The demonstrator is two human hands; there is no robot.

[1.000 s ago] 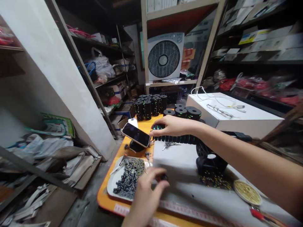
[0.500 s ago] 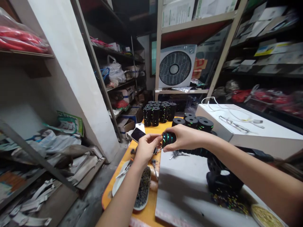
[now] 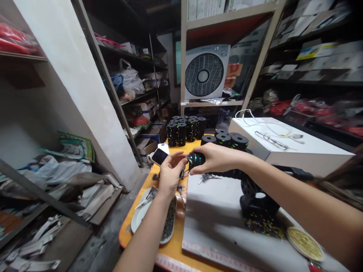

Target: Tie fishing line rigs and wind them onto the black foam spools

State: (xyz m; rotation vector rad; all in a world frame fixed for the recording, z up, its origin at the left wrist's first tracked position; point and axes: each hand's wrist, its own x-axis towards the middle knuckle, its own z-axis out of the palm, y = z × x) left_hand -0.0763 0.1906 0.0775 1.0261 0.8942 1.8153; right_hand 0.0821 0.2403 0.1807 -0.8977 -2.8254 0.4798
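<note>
Wrapped around a black foam roll (image 3: 195,161) with small green shiny bits along its grooves is my right hand (image 3: 214,158). The roll is held sideways over the left edge of a white board (image 3: 210,226). At the roll's left end, my left hand (image 3: 172,168) is closed, thumb and fingertips pinched together; what they hold is too small to make out. Below my left forearm lies a white tray (image 3: 173,237) of many small dark pieces. A white plate (image 3: 136,221) with tools on it sits beside the tray.
Several upright black foam rolls (image 3: 181,134) stand at the table's back; more (image 3: 223,139) stand behind my right hand. A phone (image 3: 159,156) lies at left. At right are a white box (image 3: 286,151), loose yellow-green bits (image 3: 262,223) and a bowl of pale pieces (image 3: 304,243). A fan (image 3: 203,75) stands behind.
The whole view has shifted slightly, so things appear a little further left and higher. Both hands stay together at the foam roll, with the same grips.
</note>
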